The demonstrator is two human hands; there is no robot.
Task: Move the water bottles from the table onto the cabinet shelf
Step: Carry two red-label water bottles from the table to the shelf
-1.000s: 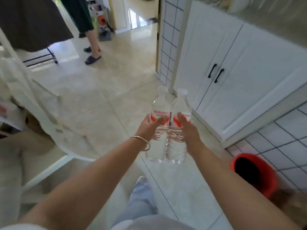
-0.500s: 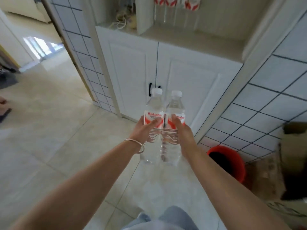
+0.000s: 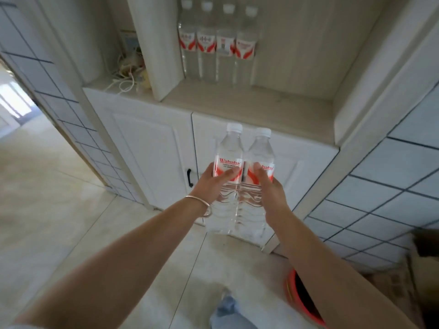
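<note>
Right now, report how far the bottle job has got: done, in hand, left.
Done: four bottles already stand in a row at the back of the cabinet shelf. In hand: two bottles side by side, one in the left hand, one in the right hand, held upright in front of the cabinet doors, below shelf level. Left: lift and set both on the shelf. The table is out of view, so any remaining bottles cannot be counted.

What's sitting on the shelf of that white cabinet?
Four water bottles stand in a row at the back of the shelf. Left of the divider lie tangled cords and a box, partly hidden behind it. The rest is bare.
</note>
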